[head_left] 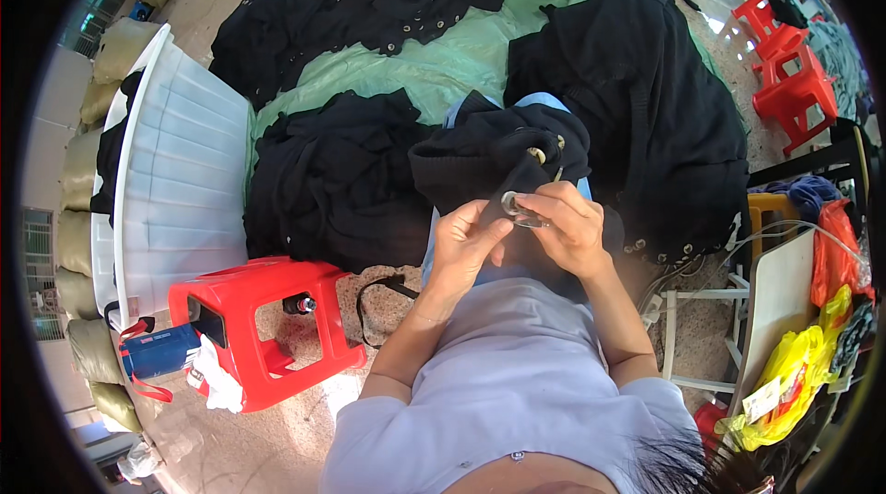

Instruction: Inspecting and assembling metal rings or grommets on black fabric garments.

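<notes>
A black knit garment (461, 160) with round gold-rimmed buttons (536, 155) lies across my lap. My left hand (464, 243) pinches the garment's edge between thumb and fingers. Close beside it, my right hand (570, 224) is closed on a small shiny metal tool (531, 222) with a rounded loop, perhaps small scissors. Fingers cover most of that tool, so its exact kind cannot be made out. A round shiny piece (509, 203) shows between the two hands, against the black cloth.
Black garments (341, 175) lie heaped ahead and to both sides on green sheeting (425, 51). At left stand a white bin (180, 171) and a red stool (268, 286) with a blue box (161, 351). More red stools (796, 92) and yellow bags (798, 365) are at right.
</notes>
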A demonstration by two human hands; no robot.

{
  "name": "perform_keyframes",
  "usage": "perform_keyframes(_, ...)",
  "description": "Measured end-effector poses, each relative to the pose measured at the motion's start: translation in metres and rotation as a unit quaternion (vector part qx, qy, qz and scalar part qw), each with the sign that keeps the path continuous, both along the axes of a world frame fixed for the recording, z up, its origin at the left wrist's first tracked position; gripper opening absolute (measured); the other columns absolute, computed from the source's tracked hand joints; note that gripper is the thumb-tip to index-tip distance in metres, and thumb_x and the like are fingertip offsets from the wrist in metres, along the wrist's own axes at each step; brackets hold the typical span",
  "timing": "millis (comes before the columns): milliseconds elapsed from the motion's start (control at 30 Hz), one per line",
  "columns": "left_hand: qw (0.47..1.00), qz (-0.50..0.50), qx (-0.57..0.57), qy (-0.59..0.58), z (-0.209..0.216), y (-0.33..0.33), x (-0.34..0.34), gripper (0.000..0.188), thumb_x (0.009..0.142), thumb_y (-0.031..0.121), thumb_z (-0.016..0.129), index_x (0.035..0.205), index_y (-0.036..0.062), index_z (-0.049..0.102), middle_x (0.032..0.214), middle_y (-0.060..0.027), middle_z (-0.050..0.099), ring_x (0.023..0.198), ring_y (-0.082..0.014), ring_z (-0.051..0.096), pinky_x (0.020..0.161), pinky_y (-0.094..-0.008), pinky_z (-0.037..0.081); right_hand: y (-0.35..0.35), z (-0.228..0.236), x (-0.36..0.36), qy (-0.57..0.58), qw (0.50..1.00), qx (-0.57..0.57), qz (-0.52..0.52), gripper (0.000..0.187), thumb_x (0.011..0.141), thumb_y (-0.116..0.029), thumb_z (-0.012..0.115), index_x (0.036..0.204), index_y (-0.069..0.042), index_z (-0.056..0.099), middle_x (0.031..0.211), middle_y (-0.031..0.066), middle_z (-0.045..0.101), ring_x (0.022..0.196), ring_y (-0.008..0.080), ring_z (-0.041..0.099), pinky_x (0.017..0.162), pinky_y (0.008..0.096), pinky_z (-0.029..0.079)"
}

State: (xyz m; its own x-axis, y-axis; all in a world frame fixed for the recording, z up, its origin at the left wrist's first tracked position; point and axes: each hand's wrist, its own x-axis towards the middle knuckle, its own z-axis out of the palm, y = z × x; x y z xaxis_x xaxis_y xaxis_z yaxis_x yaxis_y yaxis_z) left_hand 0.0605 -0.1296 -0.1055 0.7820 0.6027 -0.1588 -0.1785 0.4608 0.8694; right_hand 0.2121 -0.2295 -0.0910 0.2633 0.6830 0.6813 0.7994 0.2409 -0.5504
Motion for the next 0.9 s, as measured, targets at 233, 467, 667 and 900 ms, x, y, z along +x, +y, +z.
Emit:
perform_keyframes(233, 0.99, 0.061, 0.123, 0.042, 0.002, -0.005, 0.004, 0.028, 0.088, -0.005, 0.066, 0.114, 0.0028, 0.058, 0.094, -0.005, 0.062, 0.058, -0.0035, 0.054, 0.047, -0.0188, 0.043, 0.006, -0.018, -0.014, 0.223, 0.975, 0.0, -0.014, 0.013, 0.079, 0.006, 0.069, 0.091, 0.0, 0.069, 0.082, 0.0077, 0.063, 0.066, 0.0161, 0.059, 0.057, 0.0253, 0.045)
perform_keyframes(467, 0.974, 0.003, 0.2, 0.107, -0.001, 0.004, 0.001, 0.041, 0.086, -0.008, 0.064, 0.125, 0.0036, 0.063, 0.12, -0.0064, 0.066, 0.06, -0.0048, 0.059, 0.052, -0.0195, 0.048, 0.007, -0.024, -0.016, 0.227, 0.974, 0.001, -0.009, 0.011, 0.081, 0.004, 0.069, 0.091, 0.0, 0.068, 0.079, 0.0073, 0.061, 0.065, 0.0161, 0.058, 0.056, 0.0255, 0.044)
perform_keyframes(667, 0.956, 0.067, 0.273, 0.084, 0.007, 0.001, 0.002, 0.043, 0.084, -0.003, 0.071, 0.125, 0.0036, 0.063, 0.121, -0.008, 0.066, 0.084, -0.005, 0.063, 0.056, -0.0164, 0.045, 0.009, -0.013, -0.017, 0.136, 0.99, 0.005, -0.025, 0.012, 0.079, 0.005, 0.069, 0.09, 0.0, 0.067, 0.078, 0.0084, 0.061, 0.061, 0.0181, 0.058, 0.054, 0.0265, 0.045)
perform_keyframes(900, 0.967, 0.013, 0.244, 0.07, -0.002, 0.008, 0.001, 0.037, 0.086, -0.006, 0.069, 0.122, -0.0017, 0.062, 0.112, -0.0059, 0.066, 0.1, -0.0094, 0.061, 0.088, -0.0218, 0.048, 0.008, -0.025, -0.02, 0.264, 0.964, -0.033, -0.023, 0.008, 0.082, 0.001, 0.071, 0.088, 0.0, 0.066, 0.078, 0.0053, 0.059, 0.065, 0.0132, 0.055, 0.059, 0.0241, 0.042)
